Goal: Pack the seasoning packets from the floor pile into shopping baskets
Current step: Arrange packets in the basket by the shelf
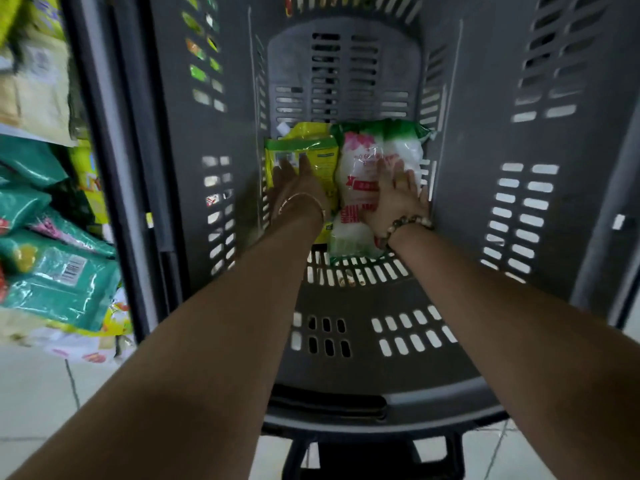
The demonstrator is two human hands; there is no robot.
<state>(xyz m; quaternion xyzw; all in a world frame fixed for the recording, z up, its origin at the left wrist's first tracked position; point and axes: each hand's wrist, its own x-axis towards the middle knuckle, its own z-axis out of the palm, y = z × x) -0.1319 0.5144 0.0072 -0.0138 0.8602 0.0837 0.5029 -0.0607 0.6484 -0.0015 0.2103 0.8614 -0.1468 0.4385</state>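
Observation:
Both arms reach deep into a tall grey shopping basket. At its bottom lie a yellow-green packet on the left and a white packet with pink and green print on the right, side by side. My left hand rests flat on the yellow-green packet, fingers straight. My right hand presses flat on the white packet, fingers spread. A second white packet lies partly under my right wrist.
The basket's slotted walls rise close on all sides. Outside its left wall lies the floor pile, with teal packets and yellow ones. White tiled floor shows at the lower left.

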